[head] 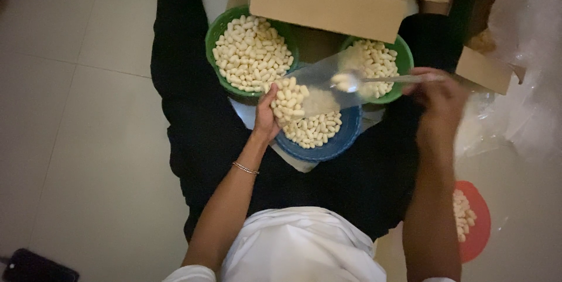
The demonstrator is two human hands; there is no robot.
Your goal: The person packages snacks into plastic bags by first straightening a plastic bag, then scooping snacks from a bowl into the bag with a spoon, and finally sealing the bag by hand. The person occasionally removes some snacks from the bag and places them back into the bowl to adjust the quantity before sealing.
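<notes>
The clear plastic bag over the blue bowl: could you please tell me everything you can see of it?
The clear plastic bag is thin, see-through film, partly filled with small cream oval pieces at its lower left end. It lies tilted, its mouth towards the right above the blue bowl. The left hand pinches its filled end; the right hand brings a metal spoon with a few pieces to its opening. Behind it sit two green bowls of the same pieces.

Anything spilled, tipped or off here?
Nothing stands out. The white pieces sit inside the two green bowls, the blue bowl and the red bowl; none lie on the floor. The left hand holds a clear bag; the right hand holds a spoon.
</notes>
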